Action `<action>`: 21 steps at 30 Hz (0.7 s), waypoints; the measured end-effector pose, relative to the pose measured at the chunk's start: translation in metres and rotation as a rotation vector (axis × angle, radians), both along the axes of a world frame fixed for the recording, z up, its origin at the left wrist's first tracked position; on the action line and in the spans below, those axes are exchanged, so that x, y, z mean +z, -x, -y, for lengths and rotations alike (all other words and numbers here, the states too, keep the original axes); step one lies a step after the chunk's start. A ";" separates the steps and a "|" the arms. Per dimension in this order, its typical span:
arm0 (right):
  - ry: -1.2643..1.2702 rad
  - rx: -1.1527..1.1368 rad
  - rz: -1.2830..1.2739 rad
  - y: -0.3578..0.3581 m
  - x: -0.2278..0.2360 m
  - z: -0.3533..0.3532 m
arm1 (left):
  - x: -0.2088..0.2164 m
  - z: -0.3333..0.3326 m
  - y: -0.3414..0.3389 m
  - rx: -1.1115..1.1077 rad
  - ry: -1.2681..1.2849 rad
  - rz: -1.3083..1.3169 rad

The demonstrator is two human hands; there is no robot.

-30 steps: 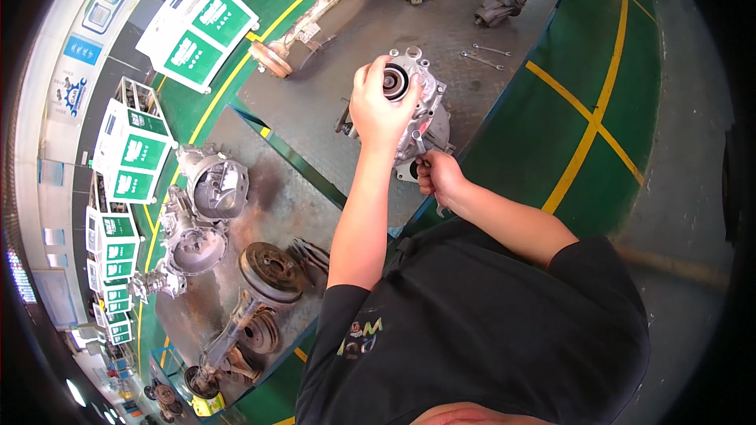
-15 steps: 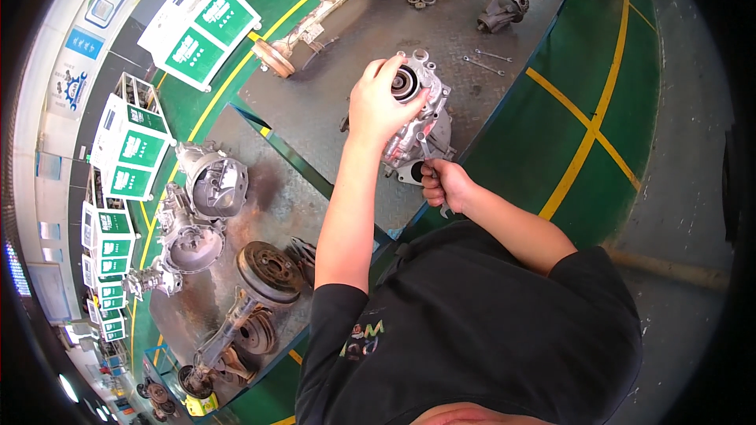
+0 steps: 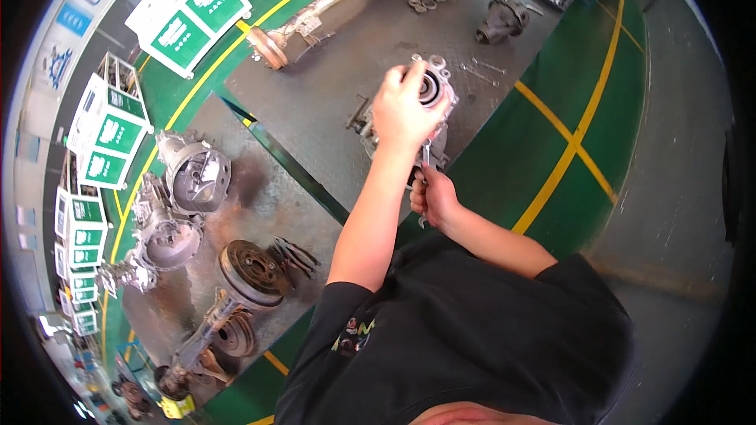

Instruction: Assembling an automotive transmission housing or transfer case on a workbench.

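A silver metal gearbox housing stands near the right edge of the workbench, with a dark ringed bearing in its upper face. My left hand curls its fingers and thumb around that round bearing seat, hiding much of the housing. Below it, my right hand is closed around a metal wrench. The wrench stands nearly upright in the picture, its upper end against the side of the housing and its lower end poking out under my fist. Whatever fastener it meets is hidden.
Two small wrenches and a differential-like part lie beyond the housing. An axle stretches along the far left. A second bench holds bell housings and a brake drum. White-green cabinets line the left.
My view has shifted, so the benches sit farther left. The wrench has swung: its lower end is now farther left, below my right fist. Both hands keep their grips.
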State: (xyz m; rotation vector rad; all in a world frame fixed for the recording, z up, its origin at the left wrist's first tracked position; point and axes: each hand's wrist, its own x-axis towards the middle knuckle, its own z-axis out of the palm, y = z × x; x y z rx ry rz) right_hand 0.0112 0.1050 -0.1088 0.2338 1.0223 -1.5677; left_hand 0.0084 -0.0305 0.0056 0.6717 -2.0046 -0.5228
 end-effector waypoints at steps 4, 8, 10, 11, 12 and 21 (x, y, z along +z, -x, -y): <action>0.028 0.064 0.063 0.007 0.003 -0.013 | 0.001 -0.008 -0.001 -0.038 -0.065 0.019; -0.054 0.128 0.041 0.011 0.041 -0.020 | 0.001 0.003 0.002 -0.015 0.024 -0.017; -0.026 0.237 0.092 0.017 0.047 -0.034 | 0.001 0.006 0.007 -0.039 0.035 -0.024; 0.007 0.310 0.138 0.020 0.044 -0.048 | 0.000 0.004 0.007 -0.046 0.041 -0.013; 0.045 0.351 0.111 0.027 0.049 -0.058 | 0.004 0.004 0.006 -0.057 0.023 -0.002; -0.069 0.940 -1.509 0.247 0.058 -0.030 | 0.006 0.001 0.001 -0.038 -0.091 0.027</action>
